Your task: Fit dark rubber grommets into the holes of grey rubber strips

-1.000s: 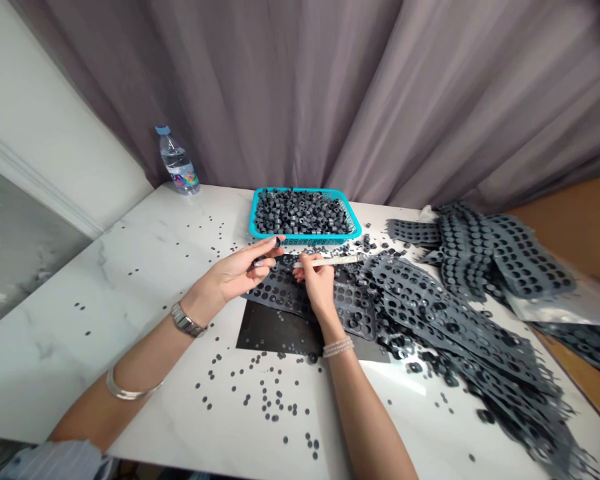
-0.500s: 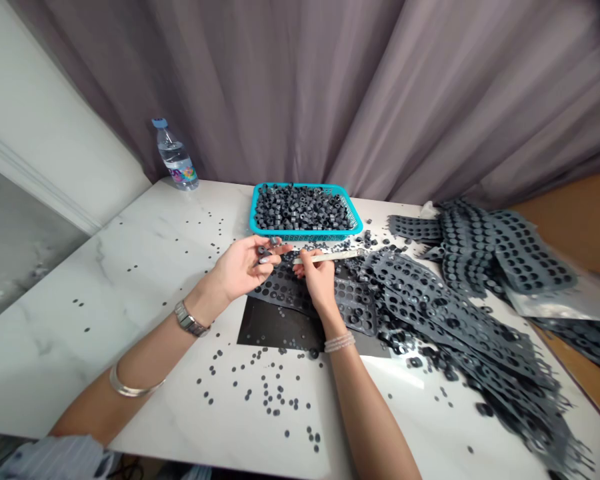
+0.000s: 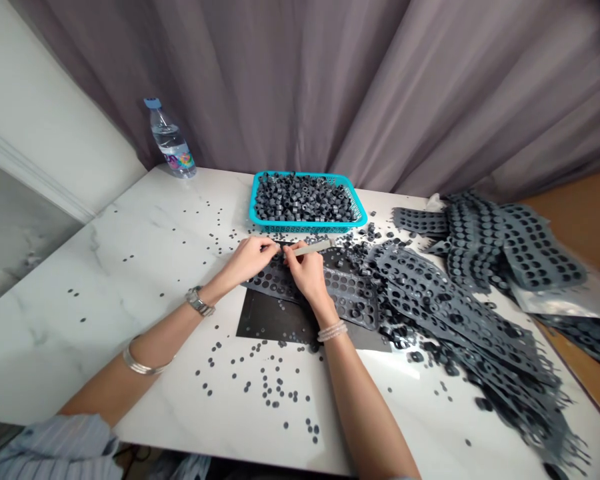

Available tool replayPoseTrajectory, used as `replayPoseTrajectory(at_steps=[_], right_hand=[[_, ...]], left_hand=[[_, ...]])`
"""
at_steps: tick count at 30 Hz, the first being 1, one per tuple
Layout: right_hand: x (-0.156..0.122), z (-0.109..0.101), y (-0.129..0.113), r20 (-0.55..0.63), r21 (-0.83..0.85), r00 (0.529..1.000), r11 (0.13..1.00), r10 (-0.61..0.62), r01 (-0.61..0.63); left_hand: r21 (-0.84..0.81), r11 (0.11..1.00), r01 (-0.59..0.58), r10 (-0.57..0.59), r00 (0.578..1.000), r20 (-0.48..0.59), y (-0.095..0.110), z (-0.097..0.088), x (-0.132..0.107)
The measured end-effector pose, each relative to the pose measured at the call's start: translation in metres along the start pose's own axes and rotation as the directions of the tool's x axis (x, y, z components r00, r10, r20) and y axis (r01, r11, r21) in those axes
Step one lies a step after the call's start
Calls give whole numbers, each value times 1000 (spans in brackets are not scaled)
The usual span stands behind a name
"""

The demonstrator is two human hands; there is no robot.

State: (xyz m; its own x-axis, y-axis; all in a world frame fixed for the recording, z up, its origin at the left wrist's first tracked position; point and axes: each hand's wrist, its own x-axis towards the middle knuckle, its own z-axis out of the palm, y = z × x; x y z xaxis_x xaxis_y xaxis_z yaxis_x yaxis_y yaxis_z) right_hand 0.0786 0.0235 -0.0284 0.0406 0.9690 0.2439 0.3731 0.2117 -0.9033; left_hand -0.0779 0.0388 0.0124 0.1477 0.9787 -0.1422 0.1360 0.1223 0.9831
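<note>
My left hand [image 3: 253, 257] is closed, thumb and fingers pinched on a small black rubber piece [image 3: 281, 248] that is mostly hidden. Right beside it, my right hand [image 3: 307, 268] grips a slim pale tool [image 3: 316, 247], its back end pointing right and its tip hidden near the left fingertips. Beneath both hands lies a dark grey rubber sheet [image 3: 353, 293] with rows of round moulded shapes, partly over a black mat [image 3: 275, 321]. Just behind the hands stands a turquoise basket [image 3: 300, 227] heaped with small black rubber parts [image 3: 303, 199].
More moulded rubber sheets [image 3: 445, 300] are piled along the right, with loose black bits around them. Small black discs [image 3: 275, 393] are scattered over the white marbled table [image 3: 145, 280]. A water bottle [image 3: 173, 143] stands at the back left, before a grey-purple curtain [image 3: 260, 80].
My left hand has turned over and its fingers have closed in a pinch. My right hand has shifted slightly left with the pale tool, so both hands' fingertips now nearly meet.
</note>
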Motion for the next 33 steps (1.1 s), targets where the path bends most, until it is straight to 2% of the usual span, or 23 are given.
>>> replayPoseTrajectory(at_steps=[3,7,10,14,16,18,19,20,21,22,23,25,28,33], right_hand=[[0,0,-1,18,-29,999,999,-27,28],[-1,1,0,30,-58,998,997,-52,53],[-1,4,1,37,-82,996,993,-82,85],[-1,6,2,7,-77,998,995,-56,57],[0,7,2,-10,-61,999,998,-32,31],[0,7,3,-25,-38,1000,999,-7,6],[0,6,3,-35,-24,999,1000,6,-6],[0,6,4,-45,-12,999,1000,16,-16],[0,5,4,-59,7,998,1000,28,-28],[0,4,5,-76,38,996,998,48,-45],[0,2,6,-95,82,993,994,75,-67],[1,-1,7,-122,188,983,975,140,-116],[2,-5,8,-131,295,971,943,199,-153],[2,-7,7,-138,340,968,928,208,-151]], left_hand=[[179,977,-118,125,992,-25,-7,2,2],[323,924,-204,218,976,-7,-14,5,4],[356,904,-236,254,967,-3,-16,8,4],[340,906,-250,280,959,-38,-9,6,-1],[243,941,-237,270,957,-109,1,2,-5],[-65,977,-203,188,965,-184,13,-4,-9],[-278,948,-153,104,978,-183,19,-6,-10],[-477,876,-75,8,990,-142,24,-7,-10],[-619,785,14,-76,994,-73,28,-7,-11],[-694,713,97,-138,990,-3,32,-6,-11],[-729,664,168,-186,981,57,34,-5,-11],[-744,621,247,-236,964,124,37,0,-12],[-753,593,286,-251,954,165,39,5,-14],[-781,536,320,-257,943,210,47,7,-20]])
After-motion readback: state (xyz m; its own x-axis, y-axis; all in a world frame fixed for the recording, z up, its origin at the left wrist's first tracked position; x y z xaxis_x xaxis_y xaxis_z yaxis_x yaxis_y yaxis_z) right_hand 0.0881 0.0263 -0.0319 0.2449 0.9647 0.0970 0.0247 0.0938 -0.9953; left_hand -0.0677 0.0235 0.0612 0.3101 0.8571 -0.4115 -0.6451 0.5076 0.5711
